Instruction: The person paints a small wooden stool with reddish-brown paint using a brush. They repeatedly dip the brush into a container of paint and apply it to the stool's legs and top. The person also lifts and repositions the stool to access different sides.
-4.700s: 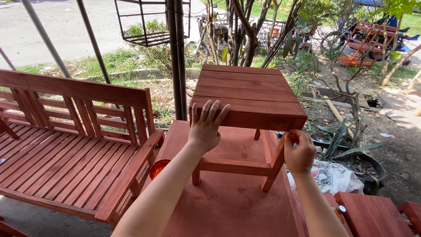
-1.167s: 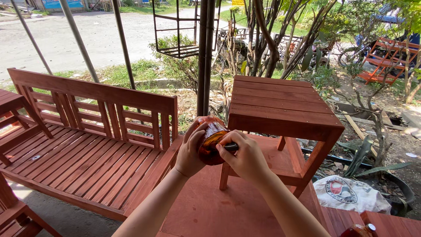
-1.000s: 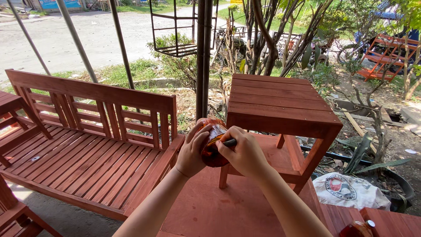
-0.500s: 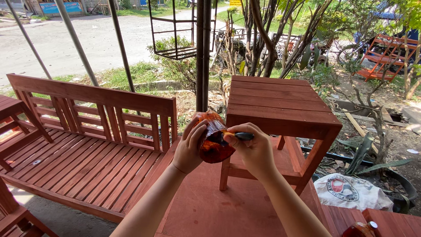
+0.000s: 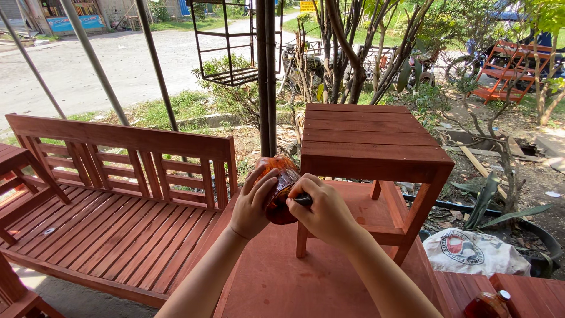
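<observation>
Holding a small reddish-brown container (image 5: pixel 281 188) between both hands, a person stands over a flat red wooden surface (image 5: pixel 306 277). Left hand (image 5: pixel 253 203): fingers curled around the left side of the container, closed on it, thumb toward the camera. Right hand (image 5: pixel 323 209): fingers folded shut around a dark slim handle (image 5: pixel 303 200) whose tip meets the container; what sits at the end of the handle is hidden by the fingers. The container is raised off the surface, in front of the lower left corner of a small slatted table (image 5: pixel 374 144), which stands on the same red surface with its legs and lower rail visible. Left of the hands, a slatted wooden bench (image 5: pixel 112 206) of the same red colour, its backrest toward the road. A dark metal post (image 5: pixel 266 76) rises just behind the container, with a wire cage rack (image 5: pixel 226 41) hanging beside it. Right foreground: a white sack (image 5: pixel 477 253) on the ground and, at the bottom edge, a small bottle (image 5: pixel 488 305) with a pale cap resting on another red slatted piece. Background: bare shrubs, grass, a paved road.
</observation>
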{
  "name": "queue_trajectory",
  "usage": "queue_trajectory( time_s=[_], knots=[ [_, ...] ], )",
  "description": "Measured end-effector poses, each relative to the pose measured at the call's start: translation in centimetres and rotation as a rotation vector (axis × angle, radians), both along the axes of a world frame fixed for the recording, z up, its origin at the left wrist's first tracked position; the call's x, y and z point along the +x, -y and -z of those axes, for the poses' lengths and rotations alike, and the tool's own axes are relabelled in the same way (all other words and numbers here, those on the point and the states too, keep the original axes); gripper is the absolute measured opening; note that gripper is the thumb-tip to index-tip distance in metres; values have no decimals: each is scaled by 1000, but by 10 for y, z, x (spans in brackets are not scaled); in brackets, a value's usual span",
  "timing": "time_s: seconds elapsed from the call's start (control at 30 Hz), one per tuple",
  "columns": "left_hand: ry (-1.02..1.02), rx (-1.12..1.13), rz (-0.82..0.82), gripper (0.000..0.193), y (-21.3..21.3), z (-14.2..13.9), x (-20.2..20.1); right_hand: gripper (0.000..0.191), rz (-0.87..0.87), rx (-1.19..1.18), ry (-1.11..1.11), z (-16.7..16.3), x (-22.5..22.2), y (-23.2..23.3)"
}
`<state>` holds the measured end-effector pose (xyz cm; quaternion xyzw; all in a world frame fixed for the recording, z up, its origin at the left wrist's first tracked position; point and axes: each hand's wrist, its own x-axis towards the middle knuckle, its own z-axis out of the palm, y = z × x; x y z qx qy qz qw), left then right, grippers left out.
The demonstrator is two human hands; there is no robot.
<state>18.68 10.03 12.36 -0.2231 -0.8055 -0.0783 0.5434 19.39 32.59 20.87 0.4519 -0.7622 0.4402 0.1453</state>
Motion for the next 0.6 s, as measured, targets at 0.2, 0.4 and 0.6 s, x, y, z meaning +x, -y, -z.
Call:
queue_trajectory(
  time_s=[0.2, 0.4, 0.6],
  knots=[
    [-27, 132, 71, 78, 3, -2, 1, 12, -72, -289, -200, 5, -10, 2],
    [-64, 142, 90, 85, 2, -10, 0, 25, -134, -549, 227, 11, -15, 6],
    [-42, 143, 74, 79, 4, -13, 3, 25, 46, -296, 91, 17, -15, 12]
  ],
)
